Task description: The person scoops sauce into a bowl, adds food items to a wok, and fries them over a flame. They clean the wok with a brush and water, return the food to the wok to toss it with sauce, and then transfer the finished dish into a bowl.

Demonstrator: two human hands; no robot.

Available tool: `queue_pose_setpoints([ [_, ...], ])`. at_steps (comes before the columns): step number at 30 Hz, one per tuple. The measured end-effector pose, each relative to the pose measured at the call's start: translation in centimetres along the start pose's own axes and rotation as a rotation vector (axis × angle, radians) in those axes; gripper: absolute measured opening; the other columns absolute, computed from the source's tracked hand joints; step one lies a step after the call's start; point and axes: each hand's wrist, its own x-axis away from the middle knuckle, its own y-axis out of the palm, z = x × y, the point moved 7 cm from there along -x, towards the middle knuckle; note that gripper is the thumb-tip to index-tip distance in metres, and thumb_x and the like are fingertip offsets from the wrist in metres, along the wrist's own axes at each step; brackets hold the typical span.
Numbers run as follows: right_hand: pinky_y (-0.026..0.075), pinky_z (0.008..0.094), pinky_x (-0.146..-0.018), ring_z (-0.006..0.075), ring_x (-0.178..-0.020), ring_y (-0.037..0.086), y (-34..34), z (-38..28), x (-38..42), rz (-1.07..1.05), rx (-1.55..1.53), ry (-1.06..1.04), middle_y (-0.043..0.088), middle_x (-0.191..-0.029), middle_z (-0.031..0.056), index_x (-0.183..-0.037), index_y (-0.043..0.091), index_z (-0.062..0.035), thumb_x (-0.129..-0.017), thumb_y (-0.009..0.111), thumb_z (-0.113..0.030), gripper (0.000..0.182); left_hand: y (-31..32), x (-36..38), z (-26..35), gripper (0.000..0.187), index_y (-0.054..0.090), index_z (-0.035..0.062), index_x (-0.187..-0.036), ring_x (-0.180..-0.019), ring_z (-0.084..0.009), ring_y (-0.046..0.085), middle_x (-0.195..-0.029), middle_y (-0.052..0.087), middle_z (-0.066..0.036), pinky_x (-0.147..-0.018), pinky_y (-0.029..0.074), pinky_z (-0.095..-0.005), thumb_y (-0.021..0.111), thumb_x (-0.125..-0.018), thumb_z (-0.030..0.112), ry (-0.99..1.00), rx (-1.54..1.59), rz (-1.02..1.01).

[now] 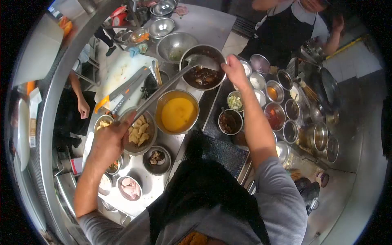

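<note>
Left hand (111, 136) is clamped on the long handle of a steel ladle (200, 61), whose bowl sits over a steel bowl of dark sauce (203, 77) on the surface (212, 24). Right hand (235, 70) grips that bowl's rim, fingers closed. A bowl of yellow liquid (178, 113) stands just beside it.

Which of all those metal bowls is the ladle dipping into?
The ladle dips into the bowl of dark saucy food, whose rim the right hand holds. The neighbouring bowl of yellow liquid is untouched.
</note>
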Motion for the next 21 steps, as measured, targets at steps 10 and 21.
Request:
queue_pose_setpoints([
  [10, 0.046, 0.0475, -0.067, 0.0432, -0.073, 0.060, -0.1, -5.8, -3.0, 0.005, 0.341, -0.338, 0.060, -0.076, 0.0231, -0.086, 0.052, -0.0009, -0.080, 0.062, -0.013, 0.017, 1.8, -0.8, 2.2, 0.068, 0.033, 0.0116, -0.149, -0.066, -0.0310, 0.065, -0.070, 0.062, -0.018, -0.057, 0.053, -0.0410, 0.053, -0.085, 0.002, -0.032, -0.041, -0.189],
  [21, 0.050, 0.0532, -0.071, 0.0467, -0.080, 0.062, 5.8, -6.6, -2.4, -0.002, 0.548, -0.311, 0.063, -0.079, 0.0268, -0.087, 0.058, -0.0029, -0.081, 0.064, -0.013, 0.013, 12.8, 2.7, 5.6, 0.052, 0.035, 0.0235, -0.148, -0.039, -0.0112, 0.038, -0.064, 0.041, 0.003, -0.037, 0.036, -0.0262, 0.051, -0.098, 0.021, -0.721, 2.082, -0.528],
])
